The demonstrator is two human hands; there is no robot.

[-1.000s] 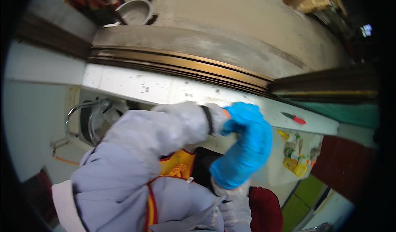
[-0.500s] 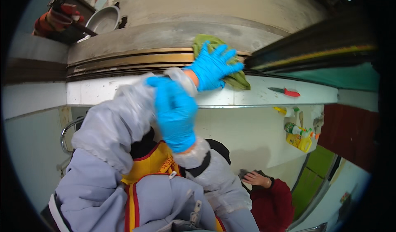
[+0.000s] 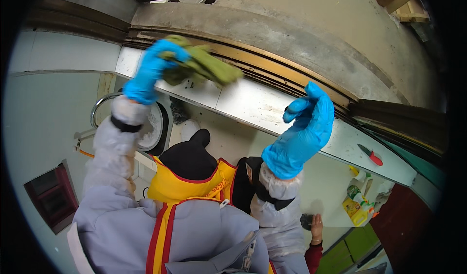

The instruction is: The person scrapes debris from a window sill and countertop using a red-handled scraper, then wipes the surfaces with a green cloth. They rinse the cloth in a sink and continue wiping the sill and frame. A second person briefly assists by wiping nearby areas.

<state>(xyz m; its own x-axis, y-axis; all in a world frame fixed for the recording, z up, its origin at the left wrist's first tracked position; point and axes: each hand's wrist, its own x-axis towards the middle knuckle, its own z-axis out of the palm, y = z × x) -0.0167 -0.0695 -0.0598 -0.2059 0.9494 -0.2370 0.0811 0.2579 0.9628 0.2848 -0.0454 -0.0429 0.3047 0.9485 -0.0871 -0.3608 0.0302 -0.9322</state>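
Left: my left fingers (image 3: 170,54) are gripping one bunched end of the green cloth (image 3: 206,65). I'm judging it light, soft and limp, unlikely to break; a thick fold is looking like the surest hold. Its blurred free end is trailing rightward from those fingers, showing against the white sill (image 3: 260,103) and the track (image 3: 287,70); contact I'm not able to tell. Right: my right fingers (image 3: 299,106) are curving loosely, apparently holding nothing, well apart from the cloth. Farther right, a knife (image 3: 373,157) is lying on the sill.
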